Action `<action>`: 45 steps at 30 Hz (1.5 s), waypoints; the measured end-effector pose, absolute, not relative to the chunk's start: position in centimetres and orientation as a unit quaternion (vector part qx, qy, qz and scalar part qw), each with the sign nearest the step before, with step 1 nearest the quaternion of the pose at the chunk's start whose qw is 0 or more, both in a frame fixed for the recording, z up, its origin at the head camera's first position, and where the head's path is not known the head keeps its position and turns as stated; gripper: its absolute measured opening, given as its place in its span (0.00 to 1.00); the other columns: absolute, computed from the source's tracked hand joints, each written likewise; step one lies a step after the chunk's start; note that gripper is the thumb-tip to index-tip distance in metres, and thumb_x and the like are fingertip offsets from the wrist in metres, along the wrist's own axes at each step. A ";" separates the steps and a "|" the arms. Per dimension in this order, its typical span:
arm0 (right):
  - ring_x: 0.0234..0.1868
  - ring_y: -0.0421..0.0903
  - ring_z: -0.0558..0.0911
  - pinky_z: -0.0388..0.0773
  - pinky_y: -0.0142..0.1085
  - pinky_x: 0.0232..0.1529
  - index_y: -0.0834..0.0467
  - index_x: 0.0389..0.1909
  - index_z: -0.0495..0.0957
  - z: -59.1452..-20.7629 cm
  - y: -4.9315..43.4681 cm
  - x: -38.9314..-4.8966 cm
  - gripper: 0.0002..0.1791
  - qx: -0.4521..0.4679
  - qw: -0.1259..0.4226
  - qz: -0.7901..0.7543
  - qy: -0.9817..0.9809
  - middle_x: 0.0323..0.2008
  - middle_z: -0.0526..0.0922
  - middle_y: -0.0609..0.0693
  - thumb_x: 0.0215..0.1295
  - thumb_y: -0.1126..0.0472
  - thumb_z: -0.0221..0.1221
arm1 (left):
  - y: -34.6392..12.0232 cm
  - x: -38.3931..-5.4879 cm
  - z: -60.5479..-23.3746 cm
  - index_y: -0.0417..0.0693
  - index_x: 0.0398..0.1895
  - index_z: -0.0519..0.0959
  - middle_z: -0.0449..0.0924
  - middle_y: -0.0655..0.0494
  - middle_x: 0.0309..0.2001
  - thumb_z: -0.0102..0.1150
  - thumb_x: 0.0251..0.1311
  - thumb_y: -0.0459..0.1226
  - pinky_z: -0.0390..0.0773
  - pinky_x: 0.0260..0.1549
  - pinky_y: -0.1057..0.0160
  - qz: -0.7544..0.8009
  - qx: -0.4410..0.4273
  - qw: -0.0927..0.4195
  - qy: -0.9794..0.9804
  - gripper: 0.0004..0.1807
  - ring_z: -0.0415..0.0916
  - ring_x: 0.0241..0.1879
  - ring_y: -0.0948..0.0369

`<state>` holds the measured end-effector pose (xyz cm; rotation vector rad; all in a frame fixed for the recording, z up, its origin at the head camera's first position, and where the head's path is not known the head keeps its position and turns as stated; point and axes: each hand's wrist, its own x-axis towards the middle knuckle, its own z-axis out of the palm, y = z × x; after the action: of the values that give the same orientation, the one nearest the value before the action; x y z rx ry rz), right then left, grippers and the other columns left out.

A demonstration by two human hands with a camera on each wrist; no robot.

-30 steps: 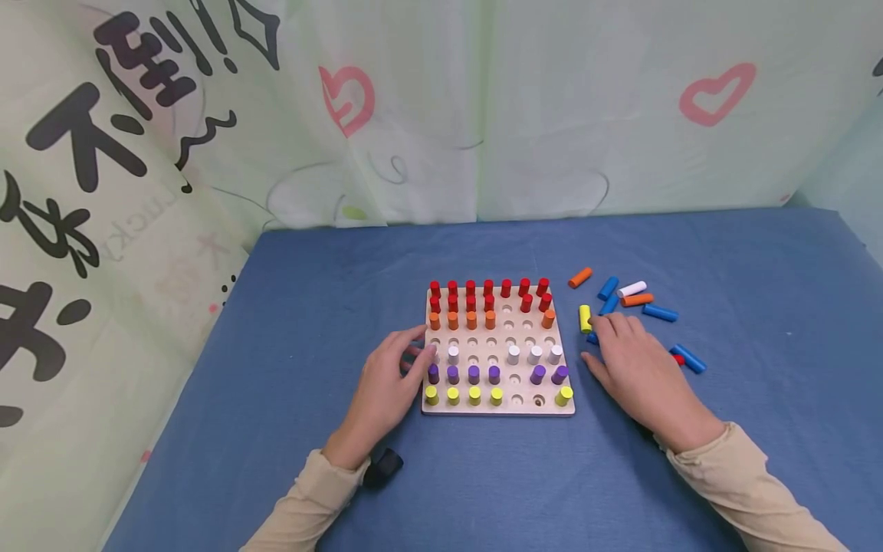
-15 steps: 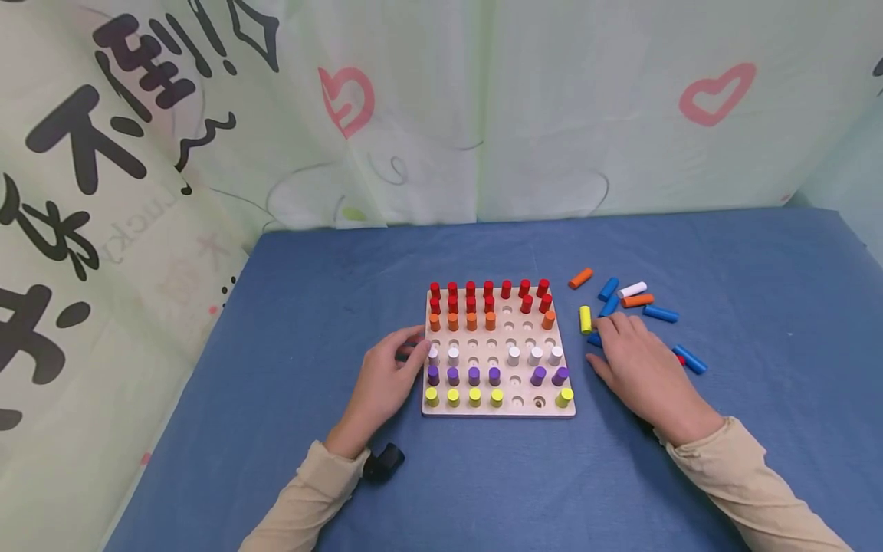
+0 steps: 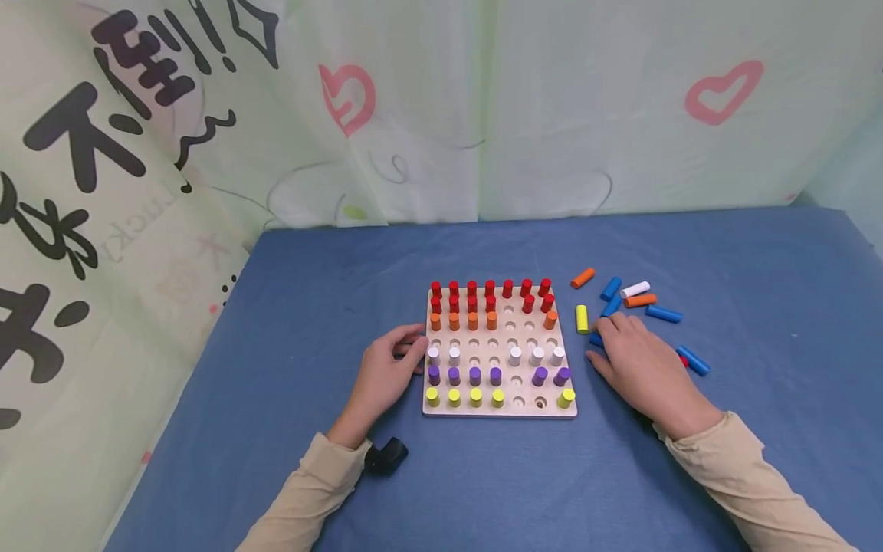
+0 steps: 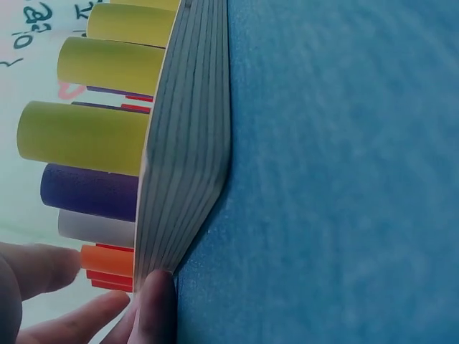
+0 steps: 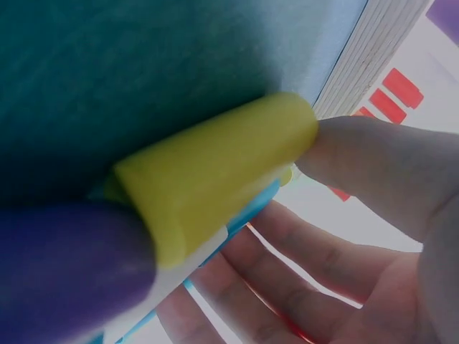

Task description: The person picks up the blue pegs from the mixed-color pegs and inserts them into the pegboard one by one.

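A light wooden pegboard (image 3: 483, 412) stands in the middle of the blue cloth, with rows of red, orange, white, purple and yellow pegs upright in it. Beside its left edge is my left hand (image 3: 386, 368); in the left wrist view a fingertip (image 4: 156, 304) touches the board's side and another nears an orange peg (image 4: 107, 261). My right hand (image 3: 638, 372) rests over loose pegs right of the board, fingers loosely bent. In the right wrist view its thumb (image 5: 380, 158) meets a yellow peg's end (image 5: 222, 168); a purple peg (image 5: 68, 261) lies close to the camera.
Around the right hand lie several loose pegs: a yellow peg (image 3: 582, 319), blue pegs (image 3: 664, 313), orange pegs (image 3: 582, 277) and a white peg (image 3: 635, 290). A black device (image 3: 388, 456) sits at the left wrist. A printed curtain (image 3: 428, 115) hangs behind the table.
My left thumb has drawn back left from over the first white peg. The loose yellow peg near my right fingertips has shifted slightly toward the board. My right hand has barely moved.
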<state>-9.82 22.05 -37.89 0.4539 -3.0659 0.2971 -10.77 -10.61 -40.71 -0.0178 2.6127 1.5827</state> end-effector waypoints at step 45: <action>0.39 0.54 0.80 0.82 0.51 0.40 0.67 0.46 0.82 -37.7 22.3 -10.9 0.15 0.128 -0.025 0.102 -0.986 0.39 0.81 0.60 0.60 0.64 0.68 | -11.2 -11.3 -41.6 0.44 0.59 0.79 0.83 0.49 0.49 0.64 0.63 0.32 0.85 0.36 0.65 0.537 0.001 0.055 0.842 0.20 0.82 0.41 0.59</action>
<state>-10.94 22.27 -37.66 0.4084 -3.1487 0.3251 -11.27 -11.22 -41.65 0.0042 2.5564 1.6288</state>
